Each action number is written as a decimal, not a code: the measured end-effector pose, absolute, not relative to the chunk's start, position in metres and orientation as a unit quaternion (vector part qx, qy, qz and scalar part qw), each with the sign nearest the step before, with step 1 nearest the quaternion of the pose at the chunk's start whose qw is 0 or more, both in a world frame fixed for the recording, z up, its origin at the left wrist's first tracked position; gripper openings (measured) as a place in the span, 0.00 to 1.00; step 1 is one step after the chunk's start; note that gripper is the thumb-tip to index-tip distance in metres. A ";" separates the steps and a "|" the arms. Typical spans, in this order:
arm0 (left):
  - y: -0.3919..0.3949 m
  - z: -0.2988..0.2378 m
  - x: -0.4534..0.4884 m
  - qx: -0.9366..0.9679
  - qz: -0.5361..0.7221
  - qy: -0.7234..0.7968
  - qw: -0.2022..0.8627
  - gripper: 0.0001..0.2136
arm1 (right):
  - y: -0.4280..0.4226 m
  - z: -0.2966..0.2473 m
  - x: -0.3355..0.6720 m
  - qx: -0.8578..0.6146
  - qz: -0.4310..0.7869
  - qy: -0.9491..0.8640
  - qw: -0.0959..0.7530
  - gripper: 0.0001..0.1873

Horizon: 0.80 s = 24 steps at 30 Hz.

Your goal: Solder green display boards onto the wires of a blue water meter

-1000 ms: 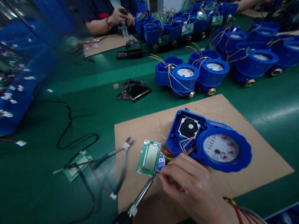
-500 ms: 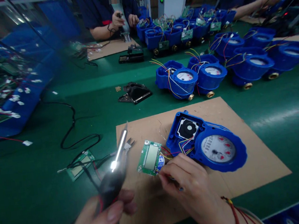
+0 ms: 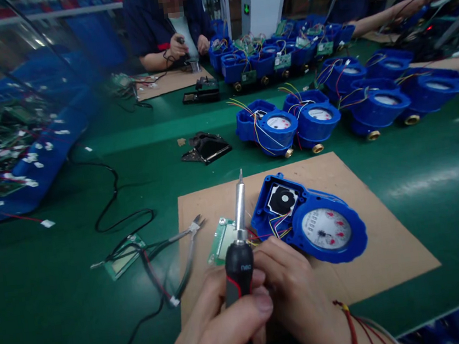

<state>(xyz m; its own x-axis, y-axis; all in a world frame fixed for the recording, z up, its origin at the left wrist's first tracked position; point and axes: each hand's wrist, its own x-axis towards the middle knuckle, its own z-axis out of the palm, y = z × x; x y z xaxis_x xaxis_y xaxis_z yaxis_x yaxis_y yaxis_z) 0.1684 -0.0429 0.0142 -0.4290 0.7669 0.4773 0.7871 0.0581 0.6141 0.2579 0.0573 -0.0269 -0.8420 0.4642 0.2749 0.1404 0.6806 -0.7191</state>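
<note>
In my left hand (image 3: 225, 321) is a soldering iron (image 3: 239, 265) with a black and red handle, its metal tip pointing up and away over the cardboard sheet. My right hand (image 3: 294, 286) is curled close beside it, closed on thin wires by the circuit board; its fingertips are partly hidden behind my left hand. The green circuit board (image 3: 219, 239) with a display lies on the cardboard, partly covered by the iron. Coloured wires run near it to an open blue water meter (image 3: 327, 227) with a round white dial.
Cutting pliers (image 3: 194, 228) and another display board (image 3: 125, 258) lie left, crossed by a black cable. A black stand (image 3: 206, 148) sits beyond the cardboard (image 3: 389, 264). Several blue meters (image 3: 268, 129) stand behind. A blue bin (image 3: 52, 159) of boards is at left. Two co-workers sit opposite.
My left hand has brought the soldering iron rightward, in front of the circuit board and against my right hand. The pliers are now in plain view. My right hand stays near the board.
</note>
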 end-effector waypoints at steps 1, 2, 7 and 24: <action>-0.047 0.012 0.167 -0.534 -0.438 -0.723 0.016 0.11 | 0.057 -0.028 0.257 -0.173 0.359 -0.890 0.223 0.08; -0.051 0.008 0.166 -0.530 -0.443 -0.723 0.021 0.11 | 0.057 -0.028 0.257 -0.175 0.353 -0.891 0.225 0.08; -0.071 -0.020 0.151 -0.506 -0.418 -0.754 0.035 0.14 | 0.059 -0.030 0.255 -0.170 0.356 -0.888 0.237 0.08; -0.069 -0.030 0.135 -0.576 -0.324 -0.749 0.045 0.11 | 0.066 -0.015 0.258 -0.138 0.428 -0.841 0.300 0.05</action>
<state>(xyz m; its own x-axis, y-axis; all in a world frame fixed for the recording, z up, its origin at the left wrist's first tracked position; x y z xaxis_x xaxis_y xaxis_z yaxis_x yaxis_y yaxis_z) 0.1349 -0.0687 -0.0300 -0.3325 0.8341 0.4402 0.8922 0.1270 0.4333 0.2581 0.0661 -0.0146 -0.7825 0.4886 0.3861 -0.0244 0.5955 -0.8030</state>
